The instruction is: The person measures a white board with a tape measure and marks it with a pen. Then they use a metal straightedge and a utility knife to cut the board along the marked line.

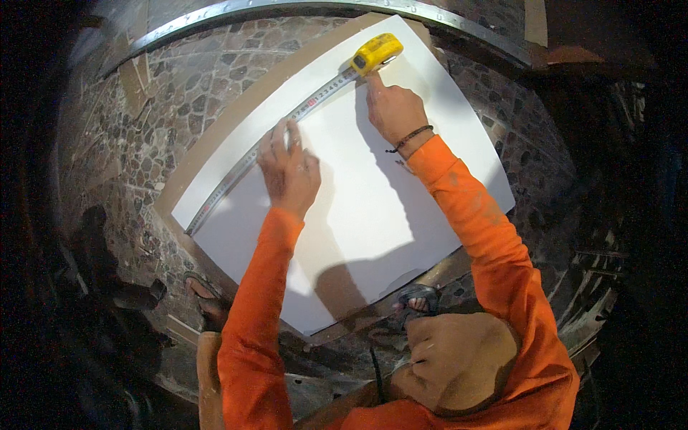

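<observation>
A yellow tape measure (377,54) lies on a large white sheet (373,208), near its far corner. Its pulled-out blade (244,163) runs slantwise down to the left corner, close to the sheet's far-left edge. Fingers spread, my left hand (289,175) rests on the sheet with its fingertips at the blade, about midway along. My right hand (398,113) has its index finger against the near end of the yellow case. Its other fingers are curled in and partly hidden beneath the hand. A dark bracelet circles that wrist.
Brown board (236,115) shows around the sheet's far-left edge. Stone-patterned floor (193,93) surrounds it, with a long metal strip (236,8) across the far side. My foot in a dark sandal (421,297) is beside the near edge; dark clutter stands at the right.
</observation>
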`<action>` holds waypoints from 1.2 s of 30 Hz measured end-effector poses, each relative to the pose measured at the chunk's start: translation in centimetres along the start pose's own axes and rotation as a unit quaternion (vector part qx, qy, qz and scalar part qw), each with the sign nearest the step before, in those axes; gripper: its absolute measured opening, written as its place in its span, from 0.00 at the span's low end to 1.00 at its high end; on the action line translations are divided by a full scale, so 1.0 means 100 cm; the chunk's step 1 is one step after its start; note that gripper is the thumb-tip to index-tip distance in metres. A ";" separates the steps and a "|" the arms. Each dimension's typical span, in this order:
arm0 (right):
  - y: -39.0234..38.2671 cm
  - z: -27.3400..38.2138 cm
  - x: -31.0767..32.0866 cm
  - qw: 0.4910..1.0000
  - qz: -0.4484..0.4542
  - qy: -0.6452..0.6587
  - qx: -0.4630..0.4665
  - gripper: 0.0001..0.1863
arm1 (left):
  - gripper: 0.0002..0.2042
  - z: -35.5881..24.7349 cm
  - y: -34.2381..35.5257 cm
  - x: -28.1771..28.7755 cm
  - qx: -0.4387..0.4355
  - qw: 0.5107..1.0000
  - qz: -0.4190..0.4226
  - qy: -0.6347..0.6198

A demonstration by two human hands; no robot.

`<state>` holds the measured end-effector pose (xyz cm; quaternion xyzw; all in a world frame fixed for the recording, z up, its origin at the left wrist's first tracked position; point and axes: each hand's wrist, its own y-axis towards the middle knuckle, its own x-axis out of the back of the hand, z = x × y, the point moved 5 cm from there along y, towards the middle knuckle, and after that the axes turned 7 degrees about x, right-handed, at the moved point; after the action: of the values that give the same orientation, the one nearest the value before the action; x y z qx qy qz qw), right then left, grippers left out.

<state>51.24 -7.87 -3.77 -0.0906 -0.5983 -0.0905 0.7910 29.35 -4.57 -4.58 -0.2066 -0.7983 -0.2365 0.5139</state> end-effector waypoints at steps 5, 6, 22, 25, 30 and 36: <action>0.001 0.006 0.003 1.000 0.011 0.004 -0.018 0.17 | 0.29 -0.028 0.036 -0.018 -0.036 0.999 0.001 0.028; 0.000 0.007 0.003 1.000 0.013 0.004 -0.019 0.17 | 0.28 -0.036 0.045 -0.021 -0.042 0.999 0.002 0.022; -0.016 -0.002 0.004 0.998 -0.028 0.023 -0.044 0.12 | 0.10 -0.045 0.121 -0.026 -0.126 0.986 0.028 -0.108; -0.026 -0.004 0.012 0.986 -0.097 0.121 -0.063 0.11 | 0.09 -0.041 0.127 -0.024 -0.154 0.980 0.057 -0.109; -0.012 -0.024 0.038 0.924 -0.285 0.235 -0.098 0.43 | 0.12 -0.036 0.132 -0.024 -0.154 0.985 0.065 -0.038; 0.029 -0.025 0.014 0.957 -0.204 0.170 -0.120 0.54 | 0.15 -0.015 0.152 -0.027 -0.220 0.966 0.125 -0.043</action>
<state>54.63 -5.75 -3.19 -0.0442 -0.4457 -0.3349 0.8290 40.20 6.49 -4.04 -0.4227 -0.7157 -0.3313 0.4464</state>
